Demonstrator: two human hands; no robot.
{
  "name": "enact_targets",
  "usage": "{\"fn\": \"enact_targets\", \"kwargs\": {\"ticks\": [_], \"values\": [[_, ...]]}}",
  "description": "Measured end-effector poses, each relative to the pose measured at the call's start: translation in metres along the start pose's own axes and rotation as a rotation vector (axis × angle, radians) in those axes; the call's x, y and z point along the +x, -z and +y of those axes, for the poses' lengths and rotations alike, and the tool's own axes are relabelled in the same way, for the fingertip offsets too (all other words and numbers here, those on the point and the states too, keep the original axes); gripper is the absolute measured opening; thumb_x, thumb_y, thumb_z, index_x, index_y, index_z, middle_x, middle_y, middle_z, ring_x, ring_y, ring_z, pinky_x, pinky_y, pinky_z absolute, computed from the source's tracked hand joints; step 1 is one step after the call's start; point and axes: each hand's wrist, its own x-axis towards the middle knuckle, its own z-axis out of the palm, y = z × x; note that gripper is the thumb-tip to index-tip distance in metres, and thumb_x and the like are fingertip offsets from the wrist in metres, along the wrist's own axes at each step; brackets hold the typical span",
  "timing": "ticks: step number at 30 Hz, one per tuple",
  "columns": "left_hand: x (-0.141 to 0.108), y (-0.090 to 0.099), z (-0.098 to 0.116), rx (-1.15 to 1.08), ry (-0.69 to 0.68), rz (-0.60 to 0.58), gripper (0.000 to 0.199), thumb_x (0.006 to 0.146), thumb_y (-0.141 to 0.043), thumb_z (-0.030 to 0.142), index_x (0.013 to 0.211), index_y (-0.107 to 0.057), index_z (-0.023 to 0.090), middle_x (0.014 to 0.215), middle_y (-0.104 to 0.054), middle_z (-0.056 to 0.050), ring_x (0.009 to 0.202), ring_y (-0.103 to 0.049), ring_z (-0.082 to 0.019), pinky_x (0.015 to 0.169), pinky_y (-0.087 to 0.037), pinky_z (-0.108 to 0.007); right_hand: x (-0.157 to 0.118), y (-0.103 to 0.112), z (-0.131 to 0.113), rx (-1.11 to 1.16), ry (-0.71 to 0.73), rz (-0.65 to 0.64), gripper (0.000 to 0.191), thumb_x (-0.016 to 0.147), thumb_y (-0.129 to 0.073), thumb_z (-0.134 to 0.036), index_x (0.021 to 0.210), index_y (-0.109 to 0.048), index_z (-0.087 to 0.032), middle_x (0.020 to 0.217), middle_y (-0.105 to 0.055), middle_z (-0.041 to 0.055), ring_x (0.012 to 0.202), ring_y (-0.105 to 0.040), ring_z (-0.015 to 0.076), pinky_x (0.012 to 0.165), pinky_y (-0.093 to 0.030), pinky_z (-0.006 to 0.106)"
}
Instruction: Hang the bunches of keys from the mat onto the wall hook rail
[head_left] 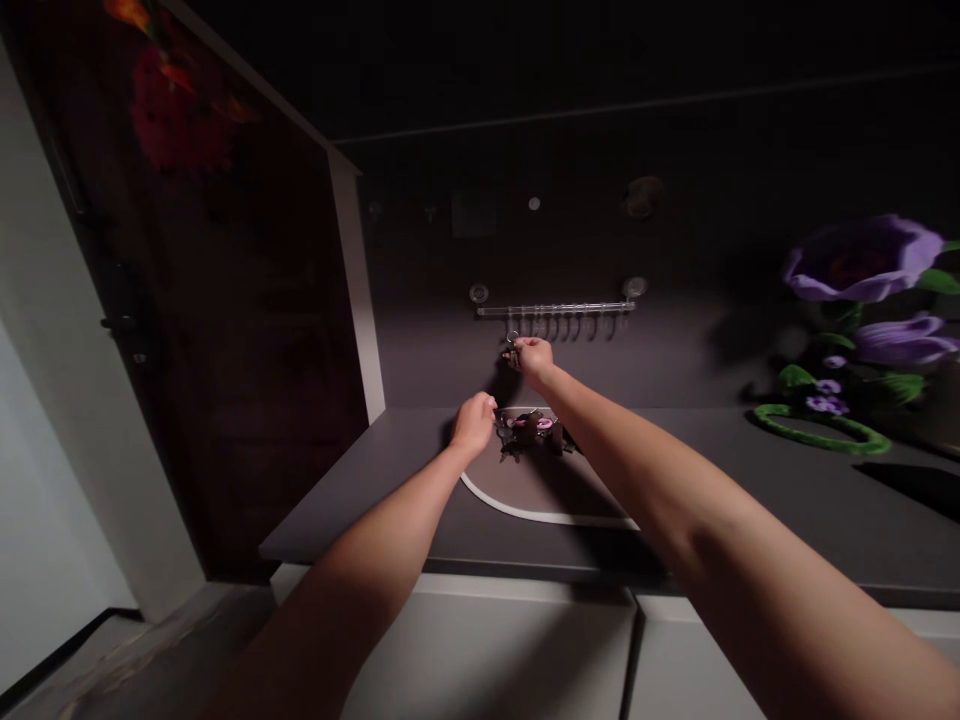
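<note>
In my right hand (535, 358) I pinch a bunch of keys (512, 357) with a round metal ring at its top. It is raised just below the left end of a clear rail (555, 310) with several hooks, fixed to the dark wall. My left hand (474, 425) is lower, its fingers curled together at the left edge of a brown mat (517, 490) with a white rim. What those fingers hold, if anything, I cannot make out. Beside them on the mat lies a pile of keys (532, 425) with some pink parts, partly behind my right forearm.
Purple flowers (870, 260) stand on the right of the grey counter (337, 500), next to a green fuzzy ring (825, 435). A dark door (255, 330) is at the left. White cabinet fronts (495, 640) are below the counter. Red flowers (176, 110) hang at upper left.
</note>
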Motion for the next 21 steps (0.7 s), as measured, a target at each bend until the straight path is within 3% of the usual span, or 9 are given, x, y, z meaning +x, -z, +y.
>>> {"fn": "enact_targets", "kwargs": {"ticks": [6, 13, 21], "values": [[-0.001, 0.001, 0.000, -0.001, 0.005, -0.001, 0.025, 0.084, -0.033, 0.021, 0.075, -0.055, 0.017, 0.066, -0.058, -0.001, 0.063, -0.052, -0.012, 0.065, -0.039, -0.024, -0.007, 0.005, 0.000, -0.049, -0.016, -0.058, 0.013, 0.073, -0.045, -0.005, 0.064, -0.049, -0.013, 0.048, -0.048, -0.0043, 0.040, -0.043, 0.0029, 0.045, -0.038, 0.014], [-0.003, 0.003, 0.001, -0.005, -0.002, -0.005, 0.023, 0.084, -0.033, 0.020, 0.078, -0.056, 0.017, 0.068, -0.058, -0.001, 0.065, -0.053, -0.012, 0.066, -0.040, -0.023, -0.017, 0.012, 0.002, -0.130, -0.037, -0.019, 0.009, 0.071, -0.053, -0.005, 0.066, -0.053, -0.013, 0.051, -0.050, -0.0040, 0.044, -0.045, 0.0037, 0.050, -0.038, 0.016], [0.000, -0.001, -0.004, 0.015, 0.003, -0.051, 0.016, 0.081, -0.042, 0.020, 0.084, -0.057, 0.016, 0.075, -0.060, -0.002, 0.070, -0.053, -0.011, 0.069, -0.042, -0.024, -0.040, 0.020, 0.001, -0.150, -0.078, -0.073, 0.010, 0.071, -0.053, -0.003, 0.071, -0.054, -0.013, 0.058, -0.055, -0.0017, 0.049, -0.050, 0.0058, 0.054, -0.041, 0.019]]}}
